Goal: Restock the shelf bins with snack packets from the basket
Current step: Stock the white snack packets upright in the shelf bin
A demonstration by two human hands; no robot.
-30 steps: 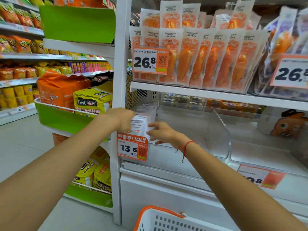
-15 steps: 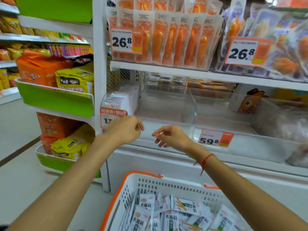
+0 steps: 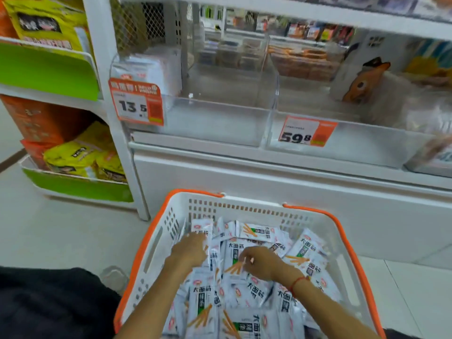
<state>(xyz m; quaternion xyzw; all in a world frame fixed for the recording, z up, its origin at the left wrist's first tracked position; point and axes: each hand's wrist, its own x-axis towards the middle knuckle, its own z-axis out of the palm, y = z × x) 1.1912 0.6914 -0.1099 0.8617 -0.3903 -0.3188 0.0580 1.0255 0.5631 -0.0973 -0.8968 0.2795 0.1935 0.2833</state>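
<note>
A white basket with an orange rim point(image 3: 315, 211) stands on the floor below me, full of white snack packets point(image 3: 259, 289) with green labels. Both my hands are down inside it. My left hand point(image 3: 189, 252) lies on the packets at the basket's left, fingers stretched toward an upright packet point(image 3: 203, 227). My right hand point(image 3: 263, 261) has its fingers curled and pinches a packet point(image 3: 232, 253) in the middle of the heap. Above, the clear shelf bin point(image 3: 215, 118) behind the 13.5 price tag point(image 3: 137, 104) holds a row of the same packets point(image 3: 151, 67) at its left end.
A second clear bin point(image 3: 367, 143) with a 59.8 tag point(image 3: 305, 132) sits to the right, separated by a clear divider point(image 3: 274, 89). A white upright post point(image 3: 117, 133) borders green racks point(image 3: 49, 69) of yellow and orange bags on the left. My dark clothing point(image 3: 49, 302) is at the lower left.
My hands left the shelf bin and dropped into the basket. My view tilted down, so the basket now fills the lower frame.
</note>
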